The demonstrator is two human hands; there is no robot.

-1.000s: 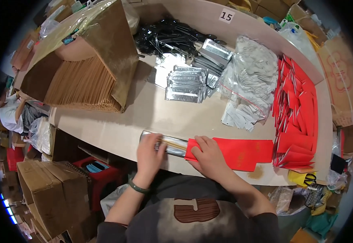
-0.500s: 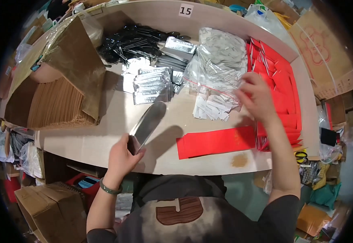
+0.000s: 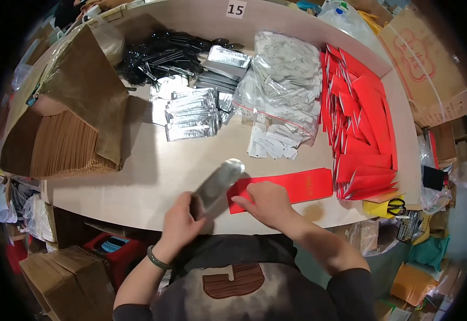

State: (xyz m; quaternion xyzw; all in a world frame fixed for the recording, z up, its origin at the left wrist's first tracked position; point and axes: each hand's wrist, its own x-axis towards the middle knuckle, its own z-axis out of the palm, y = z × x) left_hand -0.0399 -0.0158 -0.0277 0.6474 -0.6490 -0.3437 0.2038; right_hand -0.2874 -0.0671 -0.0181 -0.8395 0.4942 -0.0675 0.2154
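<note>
My left hand (image 3: 181, 224) grips the near end of a long silver foil packet (image 3: 218, 184) that slants up and to the right over the table's front edge. My right hand (image 3: 264, 201) rests on the left end of a long red envelope (image 3: 290, 188) lying flat on the table, its fingers at the envelope's opening next to the packet. I cannot tell whether the packet's tip is inside the envelope.
A heap of red envelopes (image 3: 363, 117) lies at the right, a clear bag of small white packets (image 3: 284, 91) in the middle, stacked silver packets (image 3: 190, 115) and black utensils (image 3: 158, 53) behind. An open cardboard box of brown sheets (image 3: 65, 139) stands at the left. Scissors (image 3: 395, 206) lie near the right edge.
My right hand has come back from the bag of white packets at the right to the red envelope's left end. The silver packet in my left hand now sits beside the envelope.
</note>
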